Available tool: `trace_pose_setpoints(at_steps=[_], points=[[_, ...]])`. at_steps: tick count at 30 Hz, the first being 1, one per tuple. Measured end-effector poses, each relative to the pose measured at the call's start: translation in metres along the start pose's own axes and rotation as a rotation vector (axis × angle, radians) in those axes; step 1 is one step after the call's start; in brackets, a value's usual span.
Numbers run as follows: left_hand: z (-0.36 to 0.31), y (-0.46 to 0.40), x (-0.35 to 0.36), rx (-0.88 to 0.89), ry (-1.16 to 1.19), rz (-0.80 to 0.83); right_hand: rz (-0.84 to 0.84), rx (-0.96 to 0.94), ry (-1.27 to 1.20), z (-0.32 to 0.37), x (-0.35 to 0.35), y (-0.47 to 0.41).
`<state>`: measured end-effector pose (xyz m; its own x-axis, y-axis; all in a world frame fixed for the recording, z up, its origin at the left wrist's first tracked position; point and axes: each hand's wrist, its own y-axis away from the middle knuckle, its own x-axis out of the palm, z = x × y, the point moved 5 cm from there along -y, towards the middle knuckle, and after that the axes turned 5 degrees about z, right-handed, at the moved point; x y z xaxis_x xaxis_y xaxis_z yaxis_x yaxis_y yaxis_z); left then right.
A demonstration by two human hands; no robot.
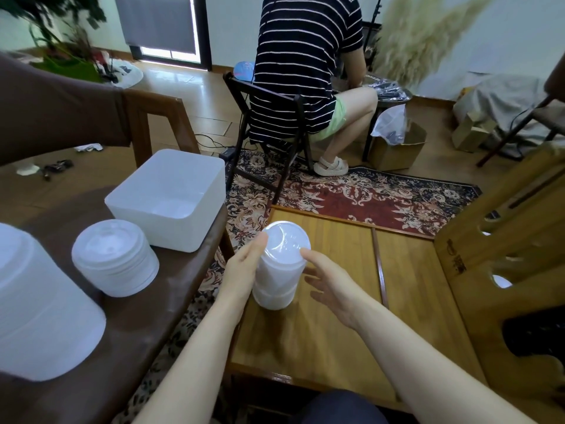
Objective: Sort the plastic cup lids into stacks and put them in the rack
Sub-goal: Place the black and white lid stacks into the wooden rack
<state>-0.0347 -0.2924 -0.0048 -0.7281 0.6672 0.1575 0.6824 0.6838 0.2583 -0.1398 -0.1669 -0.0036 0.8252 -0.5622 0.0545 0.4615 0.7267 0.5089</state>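
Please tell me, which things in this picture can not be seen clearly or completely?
- Head view: how many lids are in the tall lid stack; edges blur together, left hand covers its side.
- Big white container: cut off by the left edge.
- Wooden rack: cut off at right; hole contents unclear.

Soft daylight, moderately bright overall. Source: window [162, 22] at top, its blind backlit, thin bright strips along the right and bottom edges. Pale sheen on floor [180, 84] below it. Whites run near blown-out: tall lid stack [279, 264] and white bin [171, 197] lose surface detail. Faint shadow spreads from stack toward near edge of wooden tray [336, 301]. Strong wide-angle bowing at frame edges. Pampas grass [425, 35] smeared. White container [39, 304] at left edge soft, out of focus.
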Motion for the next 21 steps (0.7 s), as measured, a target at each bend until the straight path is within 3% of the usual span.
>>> trace_pose_setpoints(at_steps=[10, 17, 21], points=[[-0.046, 0.024, 0.05, 0.203, 0.099, 0.083, -0.035, -0.322, -0.101, 0.04, -0.024, 0.044], [-0.072, 0.047, 0.132, 0.366, 0.209, 0.146, -0.235, -0.567, -0.034, 0.062, -0.083, 0.094], [-0.074, 0.056, 0.178, 0.37, 0.267, 0.205, -0.356, -0.65, -0.01, 0.068, -0.118, 0.123]])
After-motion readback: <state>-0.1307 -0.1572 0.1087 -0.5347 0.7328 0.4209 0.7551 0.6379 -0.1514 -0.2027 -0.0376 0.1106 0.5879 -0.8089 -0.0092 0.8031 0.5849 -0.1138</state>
